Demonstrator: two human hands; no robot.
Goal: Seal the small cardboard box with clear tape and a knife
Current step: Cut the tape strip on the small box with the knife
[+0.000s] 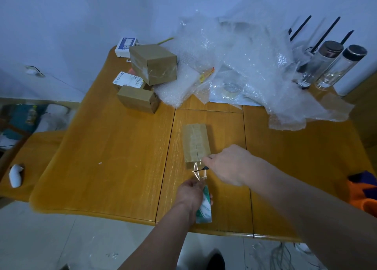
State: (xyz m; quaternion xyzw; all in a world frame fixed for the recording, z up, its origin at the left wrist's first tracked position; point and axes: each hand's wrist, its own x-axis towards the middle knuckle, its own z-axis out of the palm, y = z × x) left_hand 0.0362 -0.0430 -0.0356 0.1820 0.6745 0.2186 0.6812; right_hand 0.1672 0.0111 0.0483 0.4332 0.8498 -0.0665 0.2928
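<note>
A small brown cardboard box [196,143] lies on the wooden table [114,157], its top covered with clear tape. A strip of clear tape [201,173] stretches from the box's near end down to a tape roll with a green and white core [205,206], which my left hand [190,192] holds near the table's front edge. My right hand [226,163] grips a small knife [201,169], whose thin dark blade lies across the stretched strip just below the box.
Three more cardboard boxes [153,63] and a white labelled packet [125,46] sit at the back left. A big heap of bubble wrap [234,65] fills the back right, with two glass bottles [326,63] beside it. An orange object [365,192] lies at the right edge.
</note>
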